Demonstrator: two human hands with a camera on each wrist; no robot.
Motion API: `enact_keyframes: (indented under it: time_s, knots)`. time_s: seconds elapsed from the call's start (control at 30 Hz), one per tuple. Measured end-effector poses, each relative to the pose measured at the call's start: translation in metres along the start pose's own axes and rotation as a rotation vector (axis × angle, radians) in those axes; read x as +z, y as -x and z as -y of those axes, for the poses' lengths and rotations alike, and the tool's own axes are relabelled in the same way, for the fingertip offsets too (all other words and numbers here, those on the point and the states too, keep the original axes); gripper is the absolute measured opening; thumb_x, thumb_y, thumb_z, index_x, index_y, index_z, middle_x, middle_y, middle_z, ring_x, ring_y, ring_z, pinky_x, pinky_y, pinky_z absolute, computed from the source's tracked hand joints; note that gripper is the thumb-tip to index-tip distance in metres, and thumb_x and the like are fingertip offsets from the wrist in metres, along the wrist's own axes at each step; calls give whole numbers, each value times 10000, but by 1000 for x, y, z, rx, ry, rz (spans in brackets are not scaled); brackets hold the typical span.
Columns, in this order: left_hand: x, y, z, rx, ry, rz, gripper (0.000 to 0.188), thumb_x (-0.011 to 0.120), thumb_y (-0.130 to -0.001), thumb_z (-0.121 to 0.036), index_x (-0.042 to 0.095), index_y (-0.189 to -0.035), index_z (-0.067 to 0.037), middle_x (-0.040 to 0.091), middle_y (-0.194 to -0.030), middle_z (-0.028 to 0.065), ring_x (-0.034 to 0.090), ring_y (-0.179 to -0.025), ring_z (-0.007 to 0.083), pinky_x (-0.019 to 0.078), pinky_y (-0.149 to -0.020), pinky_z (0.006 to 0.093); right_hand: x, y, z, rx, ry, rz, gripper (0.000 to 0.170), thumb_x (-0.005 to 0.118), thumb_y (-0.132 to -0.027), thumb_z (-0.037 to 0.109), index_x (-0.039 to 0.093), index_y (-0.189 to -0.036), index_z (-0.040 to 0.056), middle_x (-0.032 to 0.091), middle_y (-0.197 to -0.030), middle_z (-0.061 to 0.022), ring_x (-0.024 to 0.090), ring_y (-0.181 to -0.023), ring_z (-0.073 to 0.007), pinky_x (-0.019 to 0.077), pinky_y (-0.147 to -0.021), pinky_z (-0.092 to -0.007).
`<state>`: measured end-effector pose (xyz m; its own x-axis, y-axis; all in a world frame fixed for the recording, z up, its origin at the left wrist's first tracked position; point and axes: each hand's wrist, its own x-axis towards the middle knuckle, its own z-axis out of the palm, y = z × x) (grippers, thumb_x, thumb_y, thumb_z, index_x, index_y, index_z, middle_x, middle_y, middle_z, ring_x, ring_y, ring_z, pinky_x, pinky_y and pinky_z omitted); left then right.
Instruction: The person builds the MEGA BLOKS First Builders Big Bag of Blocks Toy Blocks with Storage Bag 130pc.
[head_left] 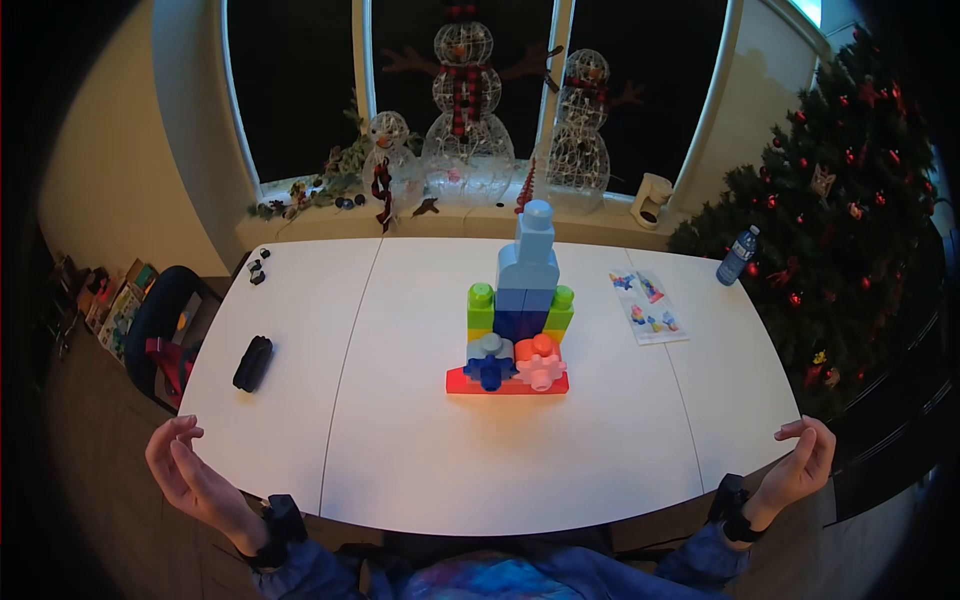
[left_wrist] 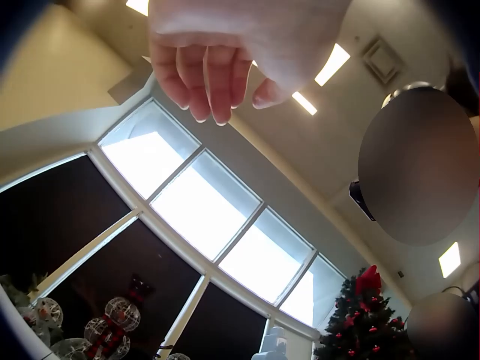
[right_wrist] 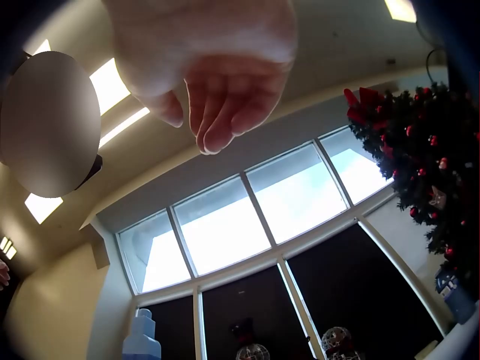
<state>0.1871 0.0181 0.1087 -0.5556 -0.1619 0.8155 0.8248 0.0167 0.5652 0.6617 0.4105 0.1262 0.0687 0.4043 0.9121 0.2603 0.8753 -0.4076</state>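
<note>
Both hands are raised off the table, palms turned upward, with nothing in them. My left hand [head_left: 200, 482] is beyond the table's near left edge, its fingers loosely bent; the left wrist view shows the same relaxed fingers [left_wrist: 219, 82]. At the near right edge, my right hand [head_left: 795, 468] is held in a similar way, fingers slightly curled. Between them, mid-table, stands a building-block structure: a red base [head_left: 500, 384], a blue gear [head_left: 490, 366], a pink gear [head_left: 541, 368], green blocks [head_left: 481, 308] on each side and a light blue tower [head_left: 530, 268].
A printed sheet [head_left: 650, 308] with block pictures lies right of the structure, and a water bottle [head_left: 737, 257] stands at the far right edge. A black case [head_left: 253, 364] and small dark items [head_left: 258, 268] lie on the left. A chair [head_left: 165, 325] is left, a Christmas tree [head_left: 820, 210] right.
</note>
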Motion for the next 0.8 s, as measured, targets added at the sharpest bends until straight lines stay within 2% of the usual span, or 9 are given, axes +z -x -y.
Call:
enact_keyframes:
  time_s: [0.27,0.47,0.57,0.67,0.73,0.8]
  knots:
    - [3,-1,-2,-11,-7,-15,238,473,-1080,-144,613,-1185,18,662,-1105,109,599,-978,173,472,-864,333,0,-1,-1,3,3,5,188,557,-1071,118,655,-1014,-32,662,-777,-105,615,-650,-156,478,-647,-269]
    - [1,-2,-1,10,-14,-50,325,465,-1082,-138,548,-1350,25,671,-1090,113,598,-964,167,473,-842,318,0,-2,-2,0,-6,18,195,553,-1069,113,656,-991,-33,660,-777,-104,612,-644,-156,473,-648,-269]
    - [0,-5,3,136,-92,-103,399,498,-1083,-146,479,-1447,18,682,-1086,124,612,-960,164,483,-819,308,0,-3,-3,-2,9,23,199,548,-1071,109,656,-986,-34,658,-782,-104,611,-651,-156,471,-650,-269]
    - [3,-30,48,-34,-177,11,480,574,-1076,-207,442,-1478,20,675,-1134,133,630,-979,170,499,-820,297,-5,-2,-8,9,18,18,199,543,-1071,103,656,-985,-35,658,-788,-104,607,-660,-154,470,-654,-268]
    - [22,-49,90,-223,-345,235,638,696,-1015,-308,431,-1481,39,668,-1211,178,667,-1043,242,534,-866,364,-8,-3,-11,10,3,23,197,541,-1071,99,657,-983,-34,659,-791,-103,603,-666,-153,467,-656,-267]
    - [18,-48,177,118,-833,517,845,779,-919,-462,428,-1482,60,646,-1287,231,670,-1117,355,550,-916,448,-6,-4,-9,16,8,39,204,541,-1069,97,654,-962,-33,658,-788,-103,599,-665,-151,463,-654,-267]
